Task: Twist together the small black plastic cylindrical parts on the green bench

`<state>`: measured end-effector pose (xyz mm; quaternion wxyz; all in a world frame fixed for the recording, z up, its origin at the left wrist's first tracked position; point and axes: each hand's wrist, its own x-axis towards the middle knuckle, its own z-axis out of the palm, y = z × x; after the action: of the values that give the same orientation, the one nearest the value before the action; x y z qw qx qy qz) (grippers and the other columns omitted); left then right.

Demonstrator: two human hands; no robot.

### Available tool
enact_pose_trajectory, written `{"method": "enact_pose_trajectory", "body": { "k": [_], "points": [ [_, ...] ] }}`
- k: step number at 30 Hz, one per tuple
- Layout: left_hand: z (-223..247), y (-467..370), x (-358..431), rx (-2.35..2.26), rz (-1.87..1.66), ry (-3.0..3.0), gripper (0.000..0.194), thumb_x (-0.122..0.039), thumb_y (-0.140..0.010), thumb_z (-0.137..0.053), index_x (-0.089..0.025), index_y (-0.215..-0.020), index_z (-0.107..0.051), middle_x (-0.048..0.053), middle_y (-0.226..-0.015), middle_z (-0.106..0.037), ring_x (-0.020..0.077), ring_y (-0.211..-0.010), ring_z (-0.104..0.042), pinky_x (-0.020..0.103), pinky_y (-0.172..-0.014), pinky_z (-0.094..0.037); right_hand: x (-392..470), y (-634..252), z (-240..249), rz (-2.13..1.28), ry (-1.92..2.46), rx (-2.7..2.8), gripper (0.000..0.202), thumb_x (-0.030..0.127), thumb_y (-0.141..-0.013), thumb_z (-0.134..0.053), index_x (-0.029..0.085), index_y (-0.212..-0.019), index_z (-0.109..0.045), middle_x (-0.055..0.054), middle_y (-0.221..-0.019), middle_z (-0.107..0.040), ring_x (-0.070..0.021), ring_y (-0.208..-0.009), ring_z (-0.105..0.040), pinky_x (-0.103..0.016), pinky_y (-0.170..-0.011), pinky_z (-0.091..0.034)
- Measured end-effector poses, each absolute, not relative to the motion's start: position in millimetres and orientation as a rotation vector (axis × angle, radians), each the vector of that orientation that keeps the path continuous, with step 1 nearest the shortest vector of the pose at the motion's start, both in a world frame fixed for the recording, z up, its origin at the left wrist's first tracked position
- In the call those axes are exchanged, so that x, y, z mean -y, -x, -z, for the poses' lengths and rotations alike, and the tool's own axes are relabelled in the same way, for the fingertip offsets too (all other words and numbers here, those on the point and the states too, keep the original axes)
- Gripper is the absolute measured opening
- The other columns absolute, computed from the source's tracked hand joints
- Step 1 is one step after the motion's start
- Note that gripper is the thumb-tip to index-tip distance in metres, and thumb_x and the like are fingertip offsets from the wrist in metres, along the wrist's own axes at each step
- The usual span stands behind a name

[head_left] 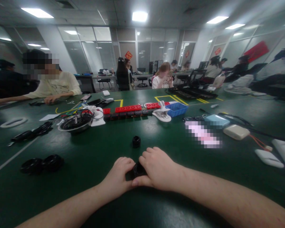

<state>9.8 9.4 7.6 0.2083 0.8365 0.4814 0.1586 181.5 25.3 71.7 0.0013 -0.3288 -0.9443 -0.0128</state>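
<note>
Between my left hand (120,174) and my right hand (156,169) is a glossy black ring-shaped part (139,170), low over the green table. Fingers of both hands are wrapped round it from either side, hiding much of its outline. My right thumb lies across its near side and touches my left thumb. Just beyond my hands stands a smaller black ring-shaped part (136,141) with an opening in its top. Off to the left, two larger black rings (42,164) sit side by side on the table.
Across the middle stand a metal bowl (72,128) with wires, a row of red sockets (128,108), a white clip base (162,115) and a blue bin (178,108). A beige box (236,131) with orange wires lies right. A co-worker (54,84) sits far left.
</note>
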Motion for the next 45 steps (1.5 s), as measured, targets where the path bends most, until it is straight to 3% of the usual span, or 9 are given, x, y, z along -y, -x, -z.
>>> {"method": "enact_pose_trajectory", "body": {
  "k": [6, 12, 21, 23, 27, 29, 39, 45],
  "points": [
    [-5.1, -8.9, -10.3, -1.324, -0.460, -2.334, 0.023, -0.039, -0.071, -0.062, -0.018, -0.075, -0.058, 0.002, -0.082, -0.055, 0.0192, -0.079, -0.048, 0.032, -0.075, -0.038, -25.9, -181.5, -62.1, -0.001, 0.945, 2.915, 0.067, 0.072, -0.075, -0.028, 0.012, -0.081, -0.058, -0.009, -0.079, -0.057, -0.0219, -0.072, -0.050, -0.034, -0.063, -0.040],
    [-6.3, -9.1, -9.9, -1.324, -0.468, -2.322, 0.031, -0.047, -0.070, -0.063, -0.017, -0.073, -0.059, 0.002, -0.079, -0.055, 0.0191, -0.077, -0.048, 0.032, -0.073, -0.037, -24.0, -179.6, -61.9, -0.015, 0.937, 2.924, 0.066, 0.072, -0.073, -0.033, 0.012, -0.087, -0.058, -0.009, -0.082, -0.056, -0.0223, -0.075, -0.050, -0.035, -0.066, -0.041],
    [-7.5, -9.5, -8.8, -1.345, -0.462, -2.315, 0.029, -0.045, -0.067, -0.066, -0.017, -0.075, -0.061, 0.002, -0.082, -0.056, 0.0198, -0.080, -0.048, 0.033, -0.075, -0.038, -22.2, -179.1, -59.6, -0.008, 0.902, 2.947, 0.062, 0.067, -0.077, -0.035, 0.012, -0.095, -0.056, -0.010, -0.084, -0.055, -0.0223, -0.075, -0.049, -0.036, -0.066, -0.041],
    [-8.6, -9.9, -8.2, -1.345, -0.455, -2.320, 0.026, -0.042, -0.067, -0.066, -0.018, -0.075, -0.061, 0.002, -0.082, -0.056, 0.0198, -0.080, -0.048, 0.033, -0.076, -0.038, -21.2, -179.6, -59.8, -0.017, 0.893, 2.944, 0.056, 0.062, -0.079, -0.037, 0.012, -0.096, -0.056, -0.010, -0.085, -0.055, -0.0222, -0.076, -0.048, -0.036, -0.066, -0.041],
    [-11.4, -11.7, -7.5, -1.348, -0.447, -2.328, 0.014, -0.031, -0.068, -0.064, -0.019, -0.073, -0.060, 0.001, -0.081, -0.056, 0.0187, -0.080, -0.049, 0.032, -0.077, -0.038, -19.0, -180.7, -60.8, -0.028, 0.855, 2.903, 0.032, 0.036, -0.085, -0.041, 0.012, -0.100, -0.055, -0.009, -0.088, -0.053, -0.0209, -0.079, -0.047, -0.035, -0.069, -0.040],
    [-11.2, -12.0, -7.5, -1.355, -0.456, -2.328, 0.013, -0.030, -0.068, -0.064, -0.019, -0.075, -0.060, 0.001, -0.081, -0.057, 0.0188, -0.080, -0.049, 0.033, -0.077, -0.038, -18.4, -180.7, -61.4, -0.041, 0.840, 2.892, 0.030, 0.031, -0.085, -0.042, 0.011, -0.104, -0.053, -0.009, -0.089, -0.053, -0.0206, -0.079, -0.046, -0.034, -0.070, -0.040],
    [-11.3, -11.4, -5.7, -1.350, -0.477, -2.305, 0.017, -0.032, -0.068, -0.065, -0.018, -0.076, -0.059, 0.002, -0.084, -0.057, 0.0193, -0.082, -0.050, 0.032, -0.076, -0.038, -22.1, -180.4, -66.3, -0.156, 0.868, 2.904, 0.028, 0.033, -0.080, -0.053, 0.012, -0.098, -0.059, -0.008, -0.086, -0.056, -0.0194, -0.078, -0.049, -0.031, -0.068, -0.041],
    [-9.9, -11.9, -7.3, -1.361, -0.466, -2.319, 0.017, -0.034, -0.068, -0.066, -0.018, -0.071, -0.058, 0.001, -0.080, -0.056, 0.0183, -0.079, -0.050, 0.031, -0.074, -0.038, -21.6, -181.7, -69.3, -0.057, 0.916, 2.937, 0.032, 0.038, -0.085, -0.046, 0.015, -0.105, -0.058, -0.009, -0.086, -0.056, -0.0206, -0.079, -0.049, -0.032, -0.066, -0.040]
  ]
}}
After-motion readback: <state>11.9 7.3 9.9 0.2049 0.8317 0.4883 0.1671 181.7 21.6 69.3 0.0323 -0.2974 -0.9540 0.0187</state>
